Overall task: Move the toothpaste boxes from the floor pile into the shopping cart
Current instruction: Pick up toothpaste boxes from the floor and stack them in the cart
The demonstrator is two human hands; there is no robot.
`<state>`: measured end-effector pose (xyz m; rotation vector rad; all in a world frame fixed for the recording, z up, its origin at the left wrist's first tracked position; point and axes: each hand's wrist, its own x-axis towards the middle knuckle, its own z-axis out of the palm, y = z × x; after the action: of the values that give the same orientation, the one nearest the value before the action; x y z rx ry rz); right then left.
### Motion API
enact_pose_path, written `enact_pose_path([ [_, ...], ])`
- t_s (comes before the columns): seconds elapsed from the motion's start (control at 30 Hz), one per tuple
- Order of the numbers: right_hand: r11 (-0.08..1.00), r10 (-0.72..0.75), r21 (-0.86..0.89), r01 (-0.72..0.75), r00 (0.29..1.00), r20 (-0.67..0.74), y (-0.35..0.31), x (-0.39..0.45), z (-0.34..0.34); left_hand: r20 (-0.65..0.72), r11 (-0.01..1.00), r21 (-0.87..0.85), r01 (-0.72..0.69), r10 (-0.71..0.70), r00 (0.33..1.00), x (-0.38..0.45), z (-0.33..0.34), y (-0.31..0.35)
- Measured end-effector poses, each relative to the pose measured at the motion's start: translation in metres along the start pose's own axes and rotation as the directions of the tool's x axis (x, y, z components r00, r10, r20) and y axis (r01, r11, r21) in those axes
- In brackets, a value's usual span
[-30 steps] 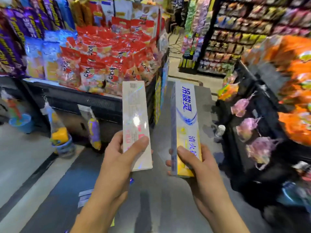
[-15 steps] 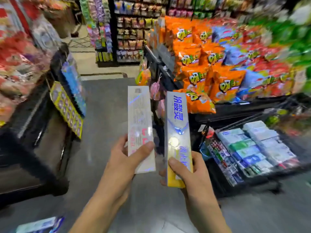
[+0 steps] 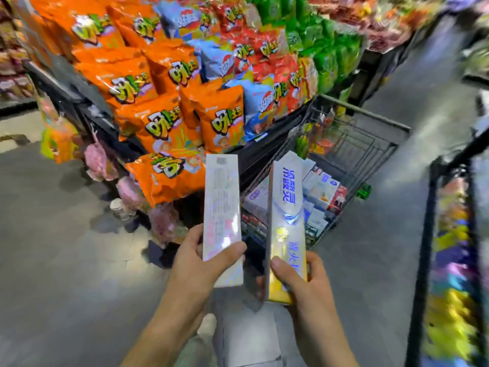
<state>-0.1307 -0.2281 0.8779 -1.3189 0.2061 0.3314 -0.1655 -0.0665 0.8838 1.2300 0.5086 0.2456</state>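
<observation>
My left hand [image 3: 197, 263] grips the lower end of a long silvery-white toothpaste box [image 3: 222, 205], held upright with its printed back facing me. My right hand [image 3: 301, 284] grips a second toothpaste box [image 3: 287, 215], white with blue characters and a yellow lower end. Both boxes stand side by side in front of me. Just beyond them is the black wire shopping cart [image 3: 375, 139], with several toothpaste boxes [image 3: 320, 189] lying inside. The floor pile is out of view.
A low display of orange snack bags [image 3: 158, 123] with blue, red and green bags behind it stands to the cart's left. Pink packets [image 3: 98, 160] hang on its front. A dark rack [image 3: 449, 234] rises at the right. Grey floor [image 3: 66, 247] surrounds me.
The view has swung right, from the red-bag shelf to the orange snack display and the cart. The cart now sits straight ahead and closer. Both hands keep their boxes.
</observation>
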Motion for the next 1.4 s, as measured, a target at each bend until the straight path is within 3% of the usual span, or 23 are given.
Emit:
enact_pose_path([
  [0.23, 1.000, -0.014, 0.011, 0.018, 0.954, -0.300, -0.016, 0.082, 0.030, 0.268, 0.998, 0.060, 0.024, -0.040, 0.962, 0.141, 0.028, 0.010],
  [0.4, 0.999, -0.028, 0.005, 0.034, 0.902, -0.431, -0.029, 0.126, 0.034, 0.434, 0.987, 0.138, 0.081, -0.134, 0.891, 0.206, 0.058, 0.004],
  [0.6, 1.000, 0.018, 0.022, -0.008, 0.860, -0.511, -0.037, 0.178, 0.024, 0.533, 0.958, 0.226, 0.174, -0.271, 0.802, 0.258, 0.093, -0.011],
  [0.83, 0.998, 0.057, 0.055, -0.032, 0.823, -0.565, -0.042, 0.265, -0.026, 0.497, 0.926, 0.351, 0.136, -0.308, 0.811, 0.324, 0.171, -0.035],
  [1.03, 0.993, 0.119, 0.087, -0.083, 0.776, -0.619, -0.050, 0.363, -0.084, 0.435, 0.840, 0.542, -0.026, -0.253, 0.864, 0.386, 0.262, -0.072],
  [1.2, 0.981, 0.190, 0.156, -0.118, 0.757, -0.625, -0.057, 0.432, -0.123, 0.442, 0.788, 0.611, -0.078, -0.257, 0.860, 0.439, 0.326, -0.109],
  [1.4, 0.951, 0.300, 0.248, -0.186, 0.753, -0.586, -0.049, 0.489, -0.153, 0.398, 0.593, 0.780, -0.198, -0.227, 0.889, 0.518, 0.381, -0.184],
])
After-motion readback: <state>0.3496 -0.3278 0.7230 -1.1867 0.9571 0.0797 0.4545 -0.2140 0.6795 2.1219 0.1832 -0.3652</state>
